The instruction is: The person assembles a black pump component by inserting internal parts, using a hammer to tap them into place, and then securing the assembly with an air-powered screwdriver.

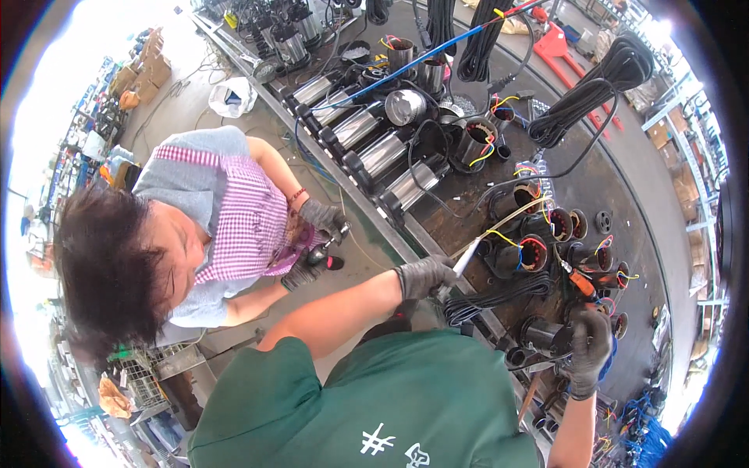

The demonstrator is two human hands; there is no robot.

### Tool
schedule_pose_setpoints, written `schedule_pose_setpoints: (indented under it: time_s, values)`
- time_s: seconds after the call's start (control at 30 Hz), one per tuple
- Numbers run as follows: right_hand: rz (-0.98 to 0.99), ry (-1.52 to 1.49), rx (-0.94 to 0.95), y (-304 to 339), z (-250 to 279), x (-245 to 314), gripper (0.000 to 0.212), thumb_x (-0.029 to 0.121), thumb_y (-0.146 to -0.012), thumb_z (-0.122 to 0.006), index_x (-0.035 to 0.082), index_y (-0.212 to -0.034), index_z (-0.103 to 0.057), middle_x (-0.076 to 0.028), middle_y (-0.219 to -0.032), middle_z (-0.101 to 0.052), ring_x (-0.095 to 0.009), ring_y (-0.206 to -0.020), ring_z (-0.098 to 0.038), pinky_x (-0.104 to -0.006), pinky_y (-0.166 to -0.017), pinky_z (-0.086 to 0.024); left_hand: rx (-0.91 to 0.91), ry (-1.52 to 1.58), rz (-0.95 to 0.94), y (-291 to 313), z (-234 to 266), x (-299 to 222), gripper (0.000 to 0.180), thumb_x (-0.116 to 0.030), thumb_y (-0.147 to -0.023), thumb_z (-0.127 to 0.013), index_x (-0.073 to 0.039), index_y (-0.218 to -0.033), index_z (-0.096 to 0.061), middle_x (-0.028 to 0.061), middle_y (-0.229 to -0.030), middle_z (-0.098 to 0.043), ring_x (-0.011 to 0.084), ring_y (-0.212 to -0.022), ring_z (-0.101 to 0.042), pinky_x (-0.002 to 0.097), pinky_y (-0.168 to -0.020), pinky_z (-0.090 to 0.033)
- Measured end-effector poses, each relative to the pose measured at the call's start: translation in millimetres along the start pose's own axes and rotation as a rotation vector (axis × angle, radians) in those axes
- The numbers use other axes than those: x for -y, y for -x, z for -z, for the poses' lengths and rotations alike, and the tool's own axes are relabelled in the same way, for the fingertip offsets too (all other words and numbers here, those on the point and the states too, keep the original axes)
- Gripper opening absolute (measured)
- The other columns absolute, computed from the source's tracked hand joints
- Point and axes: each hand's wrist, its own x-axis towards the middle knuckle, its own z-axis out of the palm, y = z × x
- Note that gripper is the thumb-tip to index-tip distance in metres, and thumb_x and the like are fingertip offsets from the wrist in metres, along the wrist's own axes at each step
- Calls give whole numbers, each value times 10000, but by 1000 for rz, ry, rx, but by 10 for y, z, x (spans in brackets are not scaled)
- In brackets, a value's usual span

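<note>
My left hand (427, 279), in a dark grey glove, is closed around a white tapered piece (466, 256) at the bench's near edge. From its tip a thin pale strip (511, 216) runs up and right over the motor housings. My right hand (591, 347), gloved too, is curled beside a dark cylindrical housing (544, 335); what its fingers hold is hidden. Just beyond it is an orange-handled tool (581, 282). An open housing (534, 253) with a reddish winding and yellow wire stands between my hands. Next to my left hand lies a black cable bundle (499, 298).
Shiny metal cylinders (386, 154) line the bench's left edge. Coiled black cables (589, 93) and a red frame (552, 48) are farther back. At left a co-worker in a checked apron (248, 214) holds a metal part (318, 254). Blue wires (647, 441) lie lower right.
</note>
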Motion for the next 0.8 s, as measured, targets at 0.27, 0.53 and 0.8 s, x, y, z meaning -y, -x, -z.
schedule_pose_setpoints:
  time_s: [0.27, 0.53, 0.8]
  values:
    - [-833, -1097, 359, -382, -900, 432, 342, 202, -879, -773, 33, -1137, -625, -18, -885, -673, -100, -712, -635, -225, -589, -503, 361, -289, -212, 333, -1153, -711, 417, -113, -756, -673, -50, -1166, -709, 39, -847, -689, 164, -790, -612, 352, -736, -516]
    - [-802, -1051, 353, -243, -825, 107, 327, 187, -877, -734, 23, -1140, -628, -41, -874, -690, -137, -657, -635, -273, -567, -520, 379, -541, -397, 195, -1333, -683, 355, -195, -669, -773, -36, -985, -752, 126, -855, -728, 250, -780, -670, 400, -726, -530]
    - [-874, -1167, 283, -98, -784, -77, 241, 159, -805, -738, 59, -991, -621, -58, -922, -690, -200, -704, -679, -317, -586, -572, 319, -558, -300, 119, -1440, -537, 449, -181, -654, -806, -37, -1075, -746, 152, -872, -748, 251, -816, -710, 393, -752, -561]
